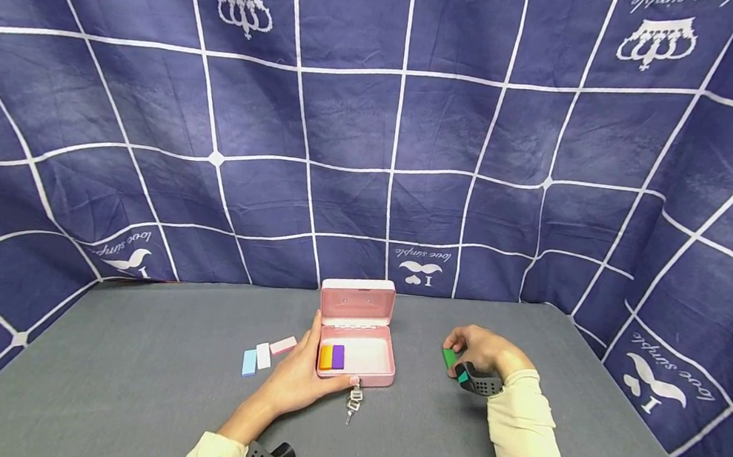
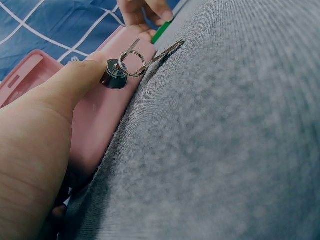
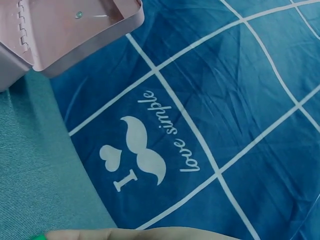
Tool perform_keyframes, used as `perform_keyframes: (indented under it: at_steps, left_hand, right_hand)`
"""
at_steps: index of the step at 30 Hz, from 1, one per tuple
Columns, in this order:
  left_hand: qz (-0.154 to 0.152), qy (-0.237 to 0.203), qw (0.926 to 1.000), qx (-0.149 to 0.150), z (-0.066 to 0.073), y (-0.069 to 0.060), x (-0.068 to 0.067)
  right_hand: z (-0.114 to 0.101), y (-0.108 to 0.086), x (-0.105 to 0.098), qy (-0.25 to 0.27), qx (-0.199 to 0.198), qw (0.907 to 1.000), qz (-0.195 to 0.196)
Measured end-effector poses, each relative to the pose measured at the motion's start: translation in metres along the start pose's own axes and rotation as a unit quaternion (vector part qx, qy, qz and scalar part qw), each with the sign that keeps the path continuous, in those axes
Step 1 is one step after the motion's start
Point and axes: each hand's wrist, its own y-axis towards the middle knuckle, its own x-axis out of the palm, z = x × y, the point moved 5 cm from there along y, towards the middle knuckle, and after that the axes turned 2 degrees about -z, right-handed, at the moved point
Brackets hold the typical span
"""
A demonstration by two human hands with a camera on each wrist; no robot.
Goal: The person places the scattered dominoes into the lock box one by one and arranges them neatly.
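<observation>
A small pink metal box (image 1: 380,380) stands on the table with its lid (image 1: 358,304) raised. Inside it, at the left end, an orange block (image 1: 326,357) and a purple block (image 1: 338,357) lie side by side. My left hand (image 1: 296,385) holds the box by its left side, the thumb along the front beside the lock (image 2: 116,77). Keys on a ring (image 1: 354,400) hang from that lock. To the right of the box, my right hand (image 1: 486,349) holds a green block (image 1: 450,357) between thumb and fingers, low over the table; whether it touches the cloth I cannot tell.
Left of the box lie a light blue block (image 1: 249,363), a white block (image 1: 263,355) and a pink block (image 1: 283,345), near my left forearm. Grey cloth covers the table (image 1: 142,384). A blue checked curtain (image 1: 444,132) closes off the back and sides.
</observation>
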Motion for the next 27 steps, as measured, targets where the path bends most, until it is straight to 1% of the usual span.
perform_keyframes:
  at_steps: [5, 8, 10, 16, 21, 24, 27]
  left_hand:
    - [0.001, 0.001, 1.0000, 0.000, -0.001, 0.000, 0.000]
    - [0.000, -0.002, 1.0000, 0.001, -0.001, 0.000, 0.001]
    - [0.000, -0.005, 1.0000, 0.002, 0.000, 0.000, 0.001]
    - [0.001, -0.011, 0.9999, 0.007, 0.001, 0.000, 0.000]
    - [0.003, -0.015, 0.9998, 0.009, 0.001, 0.001, 0.000]
    - [0.004, -0.015, 0.9998, 0.009, 0.001, 0.001, 0.000]
    - [0.004, -0.014, 0.9999, 0.006, 0.000, 0.000, 0.000]
  right_hand:
    - [0.000, 0.002, -0.001, -0.034, -0.002, 0.9993, 0.014]
    - [-0.001, 0.003, -0.001, -0.044, -0.003, 0.9988, 0.022]
    - [0.000, 0.004, 0.000, -0.041, -0.006, 0.9988, 0.028]
    - [-0.006, 0.008, -0.001, -0.052, -0.055, 0.9952, 0.062]
    - [-0.018, 0.013, -0.005, -0.066, -0.075, 0.9903, 0.097]
    - [-0.027, 0.014, -0.007, -0.062, -0.098, 0.9865, 0.116]
    - [-0.036, 0.014, -0.008, -0.058, -0.125, 0.9809, 0.137]
